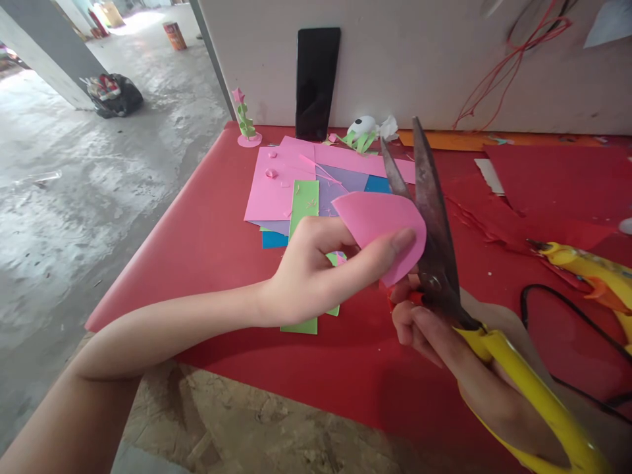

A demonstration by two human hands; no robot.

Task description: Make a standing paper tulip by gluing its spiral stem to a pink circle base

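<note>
My left hand (316, 270) pinches a rounded piece of pink foam paper (380, 227) between thumb and fingers, held above the red table cover (197, 243). My right hand (444, 349) grips yellow-handled scissors (429, 217). Their dark blades stand open, pointing up and away, and the right edge of the pink piece lies between them. Under my left hand lies a stack of coloured sheets (296, 191) in pink, purple, green and blue.
A yellow glue gun (592, 270) with a black cord (567, 316) lies at the right. A black phone (316, 82) leans on the white wall. A small paper flower (244, 122), green scraps (360, 139) and red wires (498, 72) sit near the wall. The table's left edge drops to a concrete floor.
</note>
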